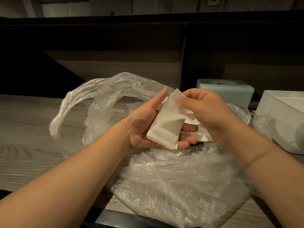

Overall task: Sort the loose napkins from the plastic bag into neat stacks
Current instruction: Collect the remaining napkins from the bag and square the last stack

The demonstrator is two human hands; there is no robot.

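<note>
Nearest the camera, the clear plastic bag point(172, 186) lies crumpled on the wooden table point(29, 132), spreading from 6 o'clock up toward 11. Above it, the left hand point(148, 127) lies palm up, fingers nearly straight and thumb pointing to 12 o'clock, carrying a small stack of white napkins point(166, 127). The right hand point(205, 109), at 3 o'clock of the stack, pinches the top napkin's upper edge between thumb and curled fingers. A pale green box point(230, 92) and a white container point(283, 119) sit at 2 o'clock.
</note>
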